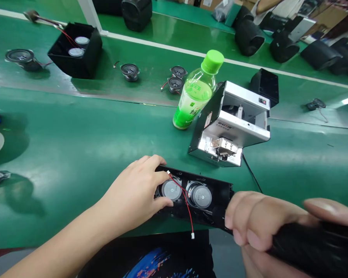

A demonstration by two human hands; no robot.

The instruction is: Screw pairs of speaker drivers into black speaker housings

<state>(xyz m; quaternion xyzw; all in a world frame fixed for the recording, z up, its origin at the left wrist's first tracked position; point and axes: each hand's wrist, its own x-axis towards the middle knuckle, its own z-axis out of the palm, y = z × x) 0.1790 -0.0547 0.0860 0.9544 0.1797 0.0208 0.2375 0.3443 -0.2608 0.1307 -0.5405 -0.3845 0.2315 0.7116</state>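
Note:
A black speaker housing point(217, 193) lies at the near edge of the green bench, holding two round silver-backed speaker drivers point(171, 190) point(201, 196). A red wire point(185, 200) with white plugs runs across them and hangs over the front edge. My left hand point(136, 191) grips the housing's left end, fingers curled over its top edge and thumb under it. My right hand point(263, 227) is closed round a thick black tool handle point(313, 247) at the lower right, close to the housing's right end; the tool's tip is hidden.
A silver metal machine point(234, 127) stands just behind the housing, with a green-capped drink bottle point(195, 90) to its left. Farther back lie loose small speakers point(130, 72) point(176, 79), another black housing point(77, 50) with two drivers, and several black enclosures point(248, 34) on the far belt.

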